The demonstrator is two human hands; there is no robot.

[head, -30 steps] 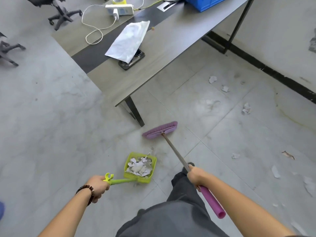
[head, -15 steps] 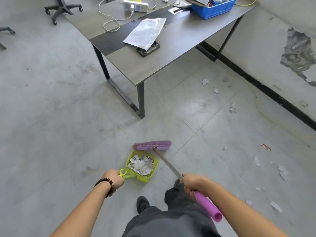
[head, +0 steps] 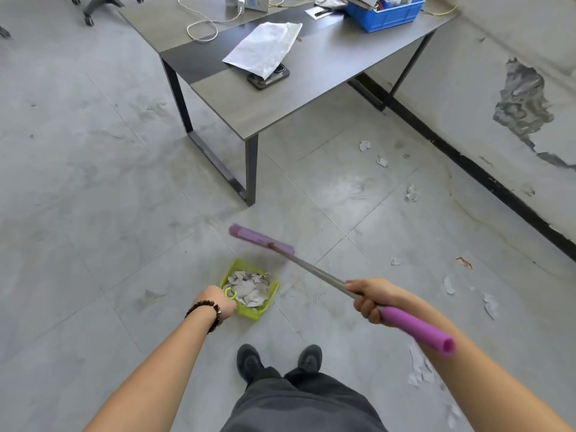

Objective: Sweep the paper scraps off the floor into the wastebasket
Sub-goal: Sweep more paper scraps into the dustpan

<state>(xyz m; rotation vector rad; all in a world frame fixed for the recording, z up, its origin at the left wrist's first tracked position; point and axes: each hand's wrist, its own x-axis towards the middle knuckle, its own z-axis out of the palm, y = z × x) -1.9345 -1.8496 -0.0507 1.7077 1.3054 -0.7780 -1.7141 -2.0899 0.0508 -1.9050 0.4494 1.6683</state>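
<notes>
The right hand (head: 371,299) makes the working grip: its fingers are wrapped tight round the metal shaft of the purple-headed broom (head: 311,269), just ahead of the purple foam sleeve at the shaft's end. The left hand (head: 218,302) is closed round the short looped handle of the lime-green plastic dustpan (head: 249,313), which sits low in front of the feet and holds a heap of torn grey-white paper scraps (head: 246,286). From the right grip the broom's long axis runs forward and to the left, so its brush head lies just beyond the dustpan's far edge (it is blurred, so contact with the grey tiled floor (head: 93,213) cannot be told). The loose scraps (head: 448,285) not yet gathered lie the other way, out to the right of the shaft and scattered toward the wall, nearer the right hand than the left. The next stroke likely calls for swinging the head rightward across them. No wastebasket is in view.
</notes>
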